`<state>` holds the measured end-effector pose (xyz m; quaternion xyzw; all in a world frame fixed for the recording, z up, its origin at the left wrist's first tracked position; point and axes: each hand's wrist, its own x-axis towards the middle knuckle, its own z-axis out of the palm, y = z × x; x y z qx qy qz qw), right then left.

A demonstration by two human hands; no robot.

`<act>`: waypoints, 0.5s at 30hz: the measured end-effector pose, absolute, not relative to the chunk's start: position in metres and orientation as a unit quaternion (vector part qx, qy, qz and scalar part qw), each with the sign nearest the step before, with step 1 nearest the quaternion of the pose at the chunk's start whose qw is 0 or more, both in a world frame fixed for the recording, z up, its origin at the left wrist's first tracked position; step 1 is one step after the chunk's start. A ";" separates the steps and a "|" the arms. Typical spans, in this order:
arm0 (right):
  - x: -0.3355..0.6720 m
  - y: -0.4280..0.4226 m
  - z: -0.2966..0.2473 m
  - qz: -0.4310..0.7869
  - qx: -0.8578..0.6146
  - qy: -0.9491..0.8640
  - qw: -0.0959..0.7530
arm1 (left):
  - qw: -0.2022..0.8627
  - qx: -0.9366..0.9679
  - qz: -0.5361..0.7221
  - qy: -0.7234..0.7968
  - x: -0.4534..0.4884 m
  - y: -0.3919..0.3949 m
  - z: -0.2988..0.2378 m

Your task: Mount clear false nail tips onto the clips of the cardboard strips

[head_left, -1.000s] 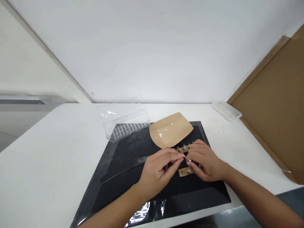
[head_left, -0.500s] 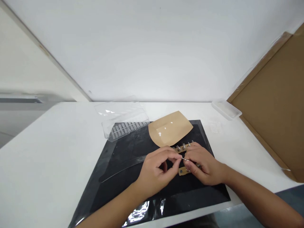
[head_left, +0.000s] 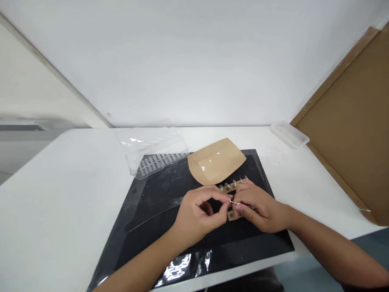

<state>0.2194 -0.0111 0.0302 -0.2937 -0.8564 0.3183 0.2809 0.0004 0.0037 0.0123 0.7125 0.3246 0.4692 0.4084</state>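
My left hand [head_left: 204, 215] pinches one end of a small, thin silvery-white piece [head_left: 234, 202] between thumb and forefinger. Its other end is between the thumb and fingers of my right hand [head_left: 259, 207], also closed; the piece is too small to name. Just beyond my fingers lies a tan strip [head_left: 223, 190] with several small clear-tipped pegs standing along it. A second tan strip [head_left: 231, 215] is partly hidden under my right hand. Both strips rest on a black mat [head_left: 164, 190] covered by clear plastic.
Behind my hands sits a tan paper tray [head_left: 227, 158] holding a few white bits. At the back left, a clear plastic box [head_left: 132, 164] contains rows of clear nail tips [head_left: 156, 162]. A black curved strip [head_left: 152, 219] lies left. Back right: a translucent tray [head_left: 290, 136] and a cardboard box [head_left: 349, 134].
The view has shifted slightly, so everything sits a little higher in the picture. Both hands keep their pinch on the small piece, with only slight finger movement.
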 end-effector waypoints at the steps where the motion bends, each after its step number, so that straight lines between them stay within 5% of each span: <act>1: 0.219 -0.011 0.030 0.316 -0.294 -0.857 0.281 | 0.408 0.714 0.470 0.320 0.001 0.003 0.013; 15: 0.221 -0.009 0.024 0.299 -0.315 -0.844 0.313 | 0.411 0.710 0.478 0.313 0.000 -0.001 0.014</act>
